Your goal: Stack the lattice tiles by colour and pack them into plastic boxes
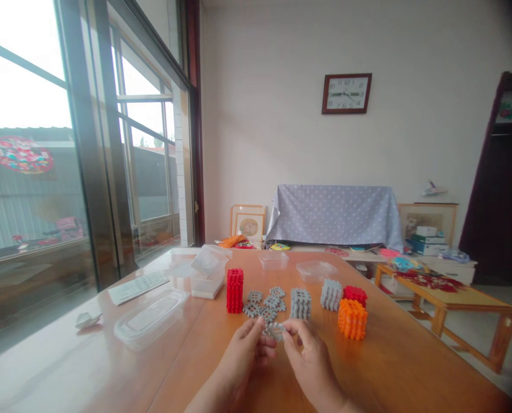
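Between my two hands, just above the table, is a grey plastic interlocking piece (276,331). My left hand (249,347) pinches its left edge, and my right hand (305,350) grips its right edge between thumb and fingers. Just beyond them lies a loose pile of flat grey pieces (274,302) with notched rims. To its left stands a tall red stack (235,291). A grey stack (301,304) stands right of the pile, with another grey stack (331,295) farther off. An orange stack (352,319) sits in front of a shorter red stack (355,295).
Left on the wooden table (187,367) are a clear lid (151,318), a printed sheet (138,288), a small crumpled item (87,321) and a plastic tub (208,285). Clear containers (316,270) lie toward the far edge. A low wooden bench (462,298) stands at the right.
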Action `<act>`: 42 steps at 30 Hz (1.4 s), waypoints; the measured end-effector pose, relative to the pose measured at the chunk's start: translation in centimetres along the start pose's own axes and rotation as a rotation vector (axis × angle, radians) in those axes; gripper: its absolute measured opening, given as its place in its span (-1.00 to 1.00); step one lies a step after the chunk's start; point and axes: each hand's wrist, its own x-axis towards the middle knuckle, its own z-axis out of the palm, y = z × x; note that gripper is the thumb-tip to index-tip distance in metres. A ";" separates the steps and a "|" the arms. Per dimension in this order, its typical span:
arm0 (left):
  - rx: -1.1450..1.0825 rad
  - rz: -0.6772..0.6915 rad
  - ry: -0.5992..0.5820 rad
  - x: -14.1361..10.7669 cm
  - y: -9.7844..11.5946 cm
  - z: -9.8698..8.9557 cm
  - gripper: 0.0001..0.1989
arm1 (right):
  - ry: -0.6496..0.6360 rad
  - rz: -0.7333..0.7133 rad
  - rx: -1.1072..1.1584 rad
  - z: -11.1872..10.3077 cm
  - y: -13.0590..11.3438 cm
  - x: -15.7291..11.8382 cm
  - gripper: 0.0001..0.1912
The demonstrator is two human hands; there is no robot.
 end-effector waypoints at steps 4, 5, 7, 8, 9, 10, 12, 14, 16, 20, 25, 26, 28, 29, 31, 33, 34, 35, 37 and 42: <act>-0.201 0.030 -0.062 0.2 0.0 -0.6 -0.57 | -0.136 -0.249 -0.132 0.2 -1.2 -0.3 -0.77; -0.227 0.061 -0.063 0.3 0.0 -0.7 -0.56 | -0.151 -0.284 -0.142 0.3 -1.4 -0.3 -0.74; -0.252 0.108 -0.067 0.2 0.0 -0.9 -0.56 | -0.134 -0.314 -0.160 0.3 -1.4 -0.3 -0.71; -0.255 0.125 -0.072 0.2 0.1 -1.0 -0.57 | -0.104 -0.314 -0.171 0.2 -1.3 -0.2 -0.70; -0.257 0.139 -0.073 0.1 0.1 -0.9 -0.58 | -0.070 -0.304 -0.183 0.1 -1.1 -0.2 -0.68; -0.259 0.148 -0.074 0.1 0.2 -0.9 -0.59 | -0.038 -0.287 -0.194 0.1 -0.8 -0.2 -0.67; -0.263 0.157 -0.067 -0.1 0.3 -0.8 -0.59 | -0.002 -0.249 -0.204 -0.1 -0.2 -0.2 -0.63; -0.266 0.153 -0.062 -0.1 0.2 -0.8 -0.59 | -0.013 -0.218 -0.203 -0.1 0.2 -0.3 -0.55; -0.260 0.139 -0.070 0.0 0.2 -0.9 -0.60 | -0.056 -0.200 -0.203 -0.1 0.3 -0.4 -0.45; -0.233 0.096 -0.092 0.0 0.1 -0.9 -0.61 | -0.141 -0.158 -0.196 -0.1 0.1 -0.6 -0.33; -0.238 0.060 -0.089 -0.4 0.5 -0.5 -0.61 | -0.236 -0.088 -0.164 -0.8 -0.5 0.1 -0.40; -0.241 0.054 -0.094 -0.4 0.6 -0.4 -0.61 | -0.253 -0.071 -0.162 -1.2 -0.8 0.3 -0.42; -0.245 0.047 -0.105 -0.4 0.7 -0.4 -0.61 | -0.287 -0.036 -0.162 -1.9 -1.6 0.8 -0.49; -0.245 0.040 -0.112 -0.4 0.7 -0.4 -0.60 | -0.306 -0.022 -0.161 -2.2 -1.9 1.0 -0.53; -0.246 0.019 -0.119 -0.4 0.7 -0.3 -0.58 | -0.340 -0.003 -0.153 -2.8 -2.5 1.4 -0.60; -0.250 0.008 -0.113 -0.3 0.7 -0.2 -0.57 | -0.355 0.014 -0.127 -3.5 -2.6 2.0 -0.64; -0.251 0.011 -0.100 -0.3 0.8 -0.2 -0.57 | -0.346 0.026 -0.111 -3.8 -2.4 2.5 -0.65; -0.251 0.020 -0.081 -0.2 0.9 -0.2 -0.58 | -0.325 0.039 -0.096 -4.2 -2.1 3.0 -0.64; -0.244 0.040 -0.037 -0.1 1.0 -0.3 -0.61 | -0.257 0.063 -0.076 -5.1 -1.2 4.4 -0.61; -0.196 0.043 0.050 0.5 0.9 -1.0 -0.64 | -0.129 0.077 -0.048 -8.1 1.9 9.1 -0.51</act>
